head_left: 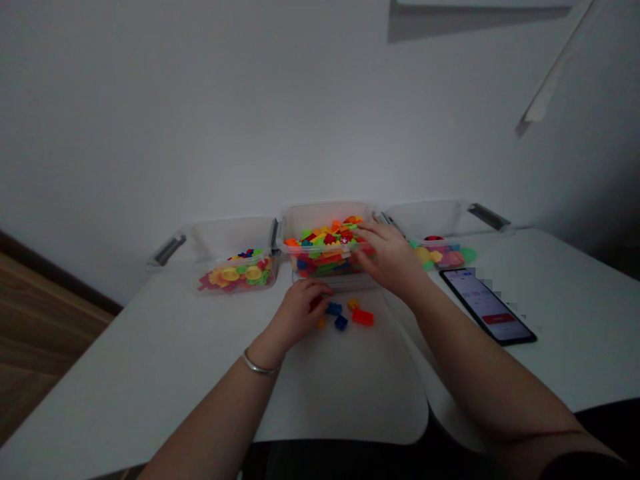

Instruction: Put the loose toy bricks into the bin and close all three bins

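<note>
R hand [390, 257] open, fingers spread, draped over front rim of middle clear bin [325, 220], tips right by the heap of bright plastic bricks [325, 250] inside; no grip seen. L hand [300, 310] half-curled low on table, fingers over a red brick [315, 303]; can't tell if gripping it. Silver bangle [259, 364] on L wrist. Loose bricks [345, 313] just beside L hand: 2 blue, 1 yellow-orange, 1 bigger red, 1 orange. L clear bin [220, 239] holds yellow discs + mixed pieces; R clear bin [425, 220] holds green, yellow, pink pieces. Lit phone [487, 307] on white table [150, 373], R of bins.
</note>
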A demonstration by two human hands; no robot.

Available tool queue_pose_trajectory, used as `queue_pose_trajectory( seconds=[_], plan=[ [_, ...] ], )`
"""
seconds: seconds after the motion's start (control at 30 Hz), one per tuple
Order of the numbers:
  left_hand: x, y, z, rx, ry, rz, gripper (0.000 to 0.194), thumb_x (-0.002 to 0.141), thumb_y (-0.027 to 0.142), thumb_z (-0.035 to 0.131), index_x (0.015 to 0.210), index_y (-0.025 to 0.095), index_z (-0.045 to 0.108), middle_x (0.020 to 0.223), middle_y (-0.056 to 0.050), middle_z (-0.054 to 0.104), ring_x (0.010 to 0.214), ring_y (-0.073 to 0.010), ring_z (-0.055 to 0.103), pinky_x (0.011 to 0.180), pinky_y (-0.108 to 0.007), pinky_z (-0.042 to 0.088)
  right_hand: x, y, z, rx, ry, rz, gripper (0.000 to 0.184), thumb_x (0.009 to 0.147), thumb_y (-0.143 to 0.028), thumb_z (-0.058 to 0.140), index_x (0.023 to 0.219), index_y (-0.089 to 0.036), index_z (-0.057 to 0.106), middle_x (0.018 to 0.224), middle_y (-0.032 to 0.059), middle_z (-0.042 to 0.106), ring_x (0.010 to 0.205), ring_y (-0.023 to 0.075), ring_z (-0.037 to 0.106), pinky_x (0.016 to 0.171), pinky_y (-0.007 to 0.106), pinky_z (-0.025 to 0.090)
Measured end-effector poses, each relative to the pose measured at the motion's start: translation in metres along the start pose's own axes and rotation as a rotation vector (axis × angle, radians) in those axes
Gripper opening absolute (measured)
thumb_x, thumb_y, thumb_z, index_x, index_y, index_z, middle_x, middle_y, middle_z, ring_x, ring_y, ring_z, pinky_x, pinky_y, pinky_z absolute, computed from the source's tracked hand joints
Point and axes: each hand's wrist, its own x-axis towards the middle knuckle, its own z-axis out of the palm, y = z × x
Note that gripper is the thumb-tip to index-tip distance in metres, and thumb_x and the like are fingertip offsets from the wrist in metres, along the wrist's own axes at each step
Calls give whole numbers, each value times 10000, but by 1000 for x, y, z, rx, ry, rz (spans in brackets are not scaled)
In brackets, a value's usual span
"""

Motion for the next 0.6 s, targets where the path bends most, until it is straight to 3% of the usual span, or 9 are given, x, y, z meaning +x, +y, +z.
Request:
queue_pose_trajectory(
  seconds=[0.13,0.2,0.33,0.47,0.6],
  plan=[
    [-1,-4,0,0,9,5,161,856,184,576,961,192,699,1002,-84,690,975,-234,631,913,-439,504,3,2,-18,30,86,58,348,894,-253,511,1190,-139,653,1249,140,637,1162,261,558,1026,393,401],
    [-2,-6,1,5,10,4,168,852,181,574,964,196,699,1009,-83,690,981,-234,630,917,-441,501,3,0,-29,48,53,89,277,898,-262,511,1077,-159,696,1105,125,685,1046,245,604,934,364,446],
    [-2,-8,1,5,-1,7,162,851,185,575,959,201,695,1013,-80,689,979,-233,628,920,-449,496,3,-8,-39,115,-277,71,213,898,-292,534,942,-210,726,907,43,724,794,172,636,716,271,454],
    [0,-5,0,6,2,4,170,848,186,579,970,207,695,999,-81,689,966,-237,626,898,-449,503,-2,-21,-24,57,-645,50,215,881,-322,553,945,-242,742,911,27,752,809,178,669,699,260,454],
    [3,-2,0,7,2,4,161,840,172,584,952,204,696,982,-75,692,959,-235,631,890,-432,507,-9,-31,1,-148,-768,95,290,861,-423,581,970,-206,740,909,94,756,860,252,699,684,303,491]
  ],
)
